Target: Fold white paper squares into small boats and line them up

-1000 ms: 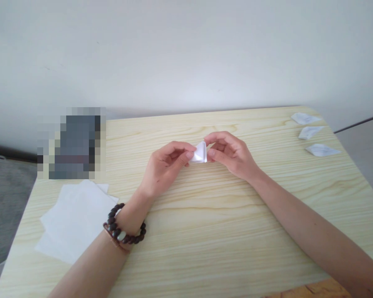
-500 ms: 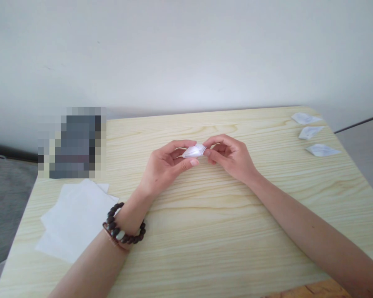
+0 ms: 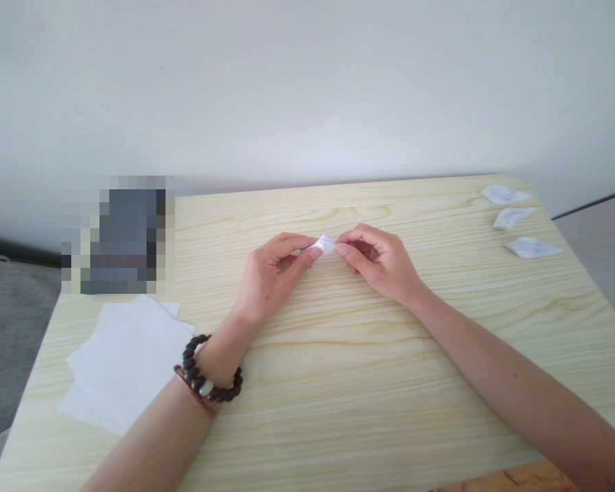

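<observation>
Between my two hands is a small folded white paper piece (image 3: 326, 244), held just above the middle of the wooden table (image 3: 307, 383). My left hand (image 3: 279, 270) pinches its left end between thumb and fingers. The right end is gripped by thumb and index finger of my right hand (image 3: 382, 260). Part of the paper is hidden behind the fingertips. A dark bead bracelet (image 3: 205, 383) circles my left wrist.
Flat white paper sheets (image 3: 133, 355) overlap at the table's left, beside my left forearm. Behind them is a dark pixelated object (image 3: 126, 239). Three folded white paper pieces (image 3: 533, 247) lie along the right edge. A pale wall (image 3: 307, 89) borders the table's back.
My left thumb and fingers have closed together on the paper's left end. The paper has turned, now showing a raised peak at its middle. My right hand has barely moved.
</observation>
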Available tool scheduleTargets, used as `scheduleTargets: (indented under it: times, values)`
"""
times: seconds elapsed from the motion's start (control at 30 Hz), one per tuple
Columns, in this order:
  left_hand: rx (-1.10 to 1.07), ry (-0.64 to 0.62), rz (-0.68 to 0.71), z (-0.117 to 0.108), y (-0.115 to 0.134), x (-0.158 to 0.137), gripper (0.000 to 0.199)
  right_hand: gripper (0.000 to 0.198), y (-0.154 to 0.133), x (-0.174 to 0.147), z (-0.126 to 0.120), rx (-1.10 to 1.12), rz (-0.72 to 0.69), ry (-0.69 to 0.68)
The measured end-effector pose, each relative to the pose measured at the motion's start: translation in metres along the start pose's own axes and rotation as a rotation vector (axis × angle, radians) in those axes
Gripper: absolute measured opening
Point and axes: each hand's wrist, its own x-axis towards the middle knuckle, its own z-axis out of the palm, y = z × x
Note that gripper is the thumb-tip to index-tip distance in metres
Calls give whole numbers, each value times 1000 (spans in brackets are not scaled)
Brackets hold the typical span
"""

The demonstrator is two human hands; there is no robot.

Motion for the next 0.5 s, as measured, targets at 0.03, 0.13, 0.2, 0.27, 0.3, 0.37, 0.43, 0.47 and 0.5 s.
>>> scheduleTargets:
  times: [0.03,0.13,0.2,0.27,0.3,0.37,0.43,0.47,0.5]
  values:
    - [6,-3,-7,0,1,0,18,19,0,0,0,-27,-11,1]
    - [14,-4,-47,1,3,-1,20,20,0,0,-1,-77,-29,-7]
    - [12,-13,-64,1,3,-2,21,20,0,0,-2,-101,-42,-17]
    - [13,-22,-69,1,3,-2,22,20,-1,-1,-2,-117,-55,-32]
    - [16,-22,-71,1,3,-2,23,19,-1,-1,-2,-123,-63,-40]
    - [18,-15,-86,1,2,-3,24,17,-2,-1,-2,-126,-88,-50]
    - [0,-15,-97,1,0,-3,25,15,-3,-1,-2,-119,-119,-57]
    - [-18,-18,-95,1,-1,-3,25,14,-3,-1,-2,-114,-127,-63]
    - [-39,-21,-89,2,-1,-3,26,13,-3,-1,-2,-109,-125,-71]
